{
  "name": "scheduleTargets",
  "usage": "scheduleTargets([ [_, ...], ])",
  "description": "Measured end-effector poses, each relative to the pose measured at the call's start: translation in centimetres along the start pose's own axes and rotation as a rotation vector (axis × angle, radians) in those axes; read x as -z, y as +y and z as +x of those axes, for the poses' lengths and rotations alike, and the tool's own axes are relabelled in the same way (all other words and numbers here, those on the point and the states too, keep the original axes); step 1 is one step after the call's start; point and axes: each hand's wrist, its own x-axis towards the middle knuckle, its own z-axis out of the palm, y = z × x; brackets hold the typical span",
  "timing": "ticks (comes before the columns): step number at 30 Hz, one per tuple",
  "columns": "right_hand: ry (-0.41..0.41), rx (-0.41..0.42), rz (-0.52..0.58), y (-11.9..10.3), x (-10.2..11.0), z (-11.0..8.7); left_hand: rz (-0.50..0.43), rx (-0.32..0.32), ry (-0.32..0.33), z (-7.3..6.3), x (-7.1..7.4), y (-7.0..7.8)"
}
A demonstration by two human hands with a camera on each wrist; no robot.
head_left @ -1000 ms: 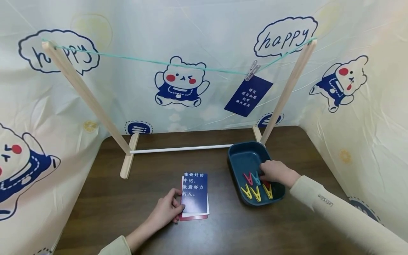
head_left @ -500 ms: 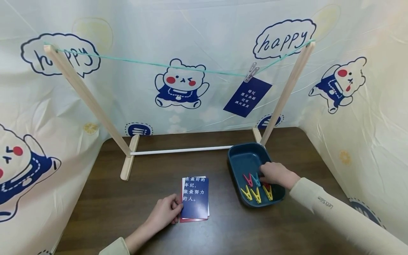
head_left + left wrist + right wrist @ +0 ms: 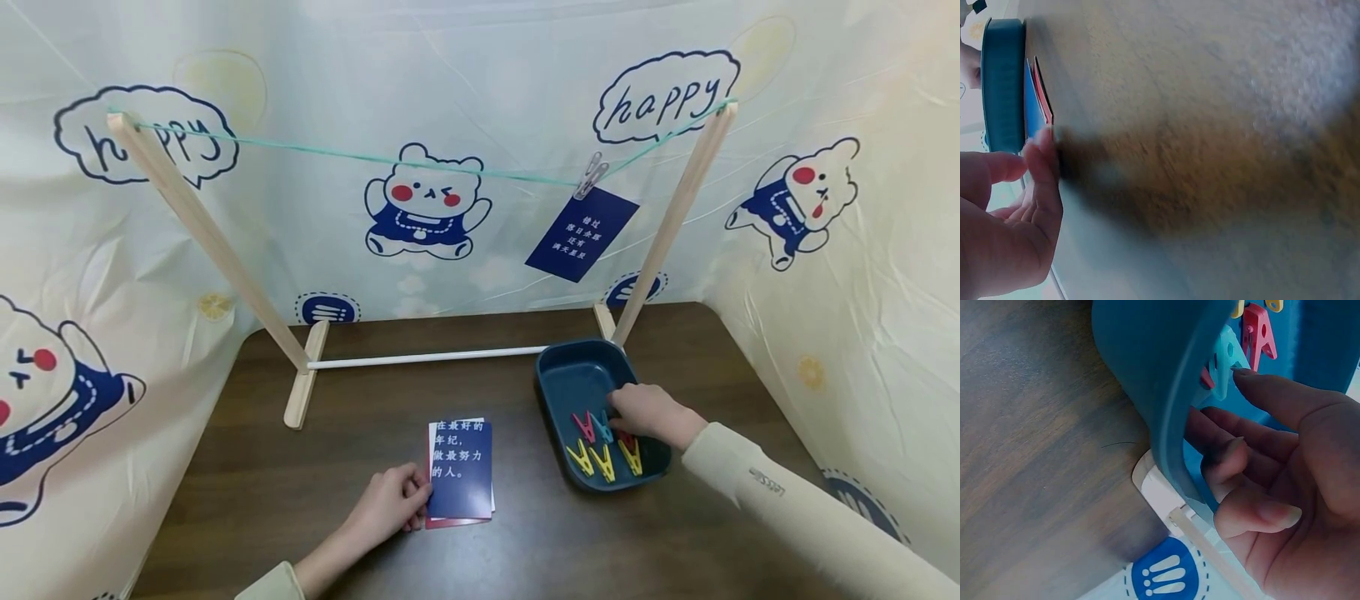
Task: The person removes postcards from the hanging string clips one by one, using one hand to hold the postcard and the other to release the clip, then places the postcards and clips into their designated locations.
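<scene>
My left hand (image 3: 390, 502) is at the left edge of a small stack of printed cards (image 3: 461, 467). Its thumb and fingers pinch the stack near the lower left corner, and a blue card with white writing lies on top. In the left wrist view the cards' red and blue edges (image 3: 1038, 100) show beyond the fingertips. My right hand (image 3: 652, 410) reaches into a dark blue tray (image 3: 573, 367) with several coloured clothespins. In the right wrist view its thumb tip touches a light blue clothespin (image 3: 1230, 359); the other fingers are loosely bent, their tips partly hidden by the rim.
A wooden stand with a left post (image 3: 210, 242) and right post (image 3: 678, 217) holds a sagging green string (image 3: 337, 155). From it hangs a blue card (image 3: 583, 235) on a pale clothespin (image 3: 592, 177). A white rod (image 3: 427, 357) joins the feet on the brown table (image 3: 360, 400).
The top card has slid slightly against those beneath it, so a white edge shows at the top. The right hand stays in the tray. The whole head view has shifted slightly down.
</scene>
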Motion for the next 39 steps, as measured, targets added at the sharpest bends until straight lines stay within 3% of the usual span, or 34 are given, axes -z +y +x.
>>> scheduleTargets([
  [5, 0.017, 0.014, -0.003, -0.1, 0.3, 0.0, 0.109, -0.011, 0.125, 0.6, 0.2, 0.2],
  [8, 0.055, 0.022, -0.008, 0.1, 0.8, 0.0, 0.123, -0.015, 0.176, 1.0, 0.4, 0.7],
  [17, 0.229, 0.094, -0.026, 0.3, 4.4, -1.7, 0.049, -0.067, 0.204, 2.9, 1.5, 3.5],
  [22, 0.347, 0.101, -0.021, -0.2, 7.2, -2.5, 0.121, -0.173, 0.219, 4.6, 3.3, 5.7],
  [29, 0.499, 0.127, -0.046, -1.0, 11.5, -3.8, 0.174, -0.397, 0.274, 7.6, 5.4, 9.5],
  [39, 0.686, 0.226, -0.084, -3.1, 18.7, -5.8, 0.135, -0.564, 0.307, 12.0, 6.0, 14.6],
])
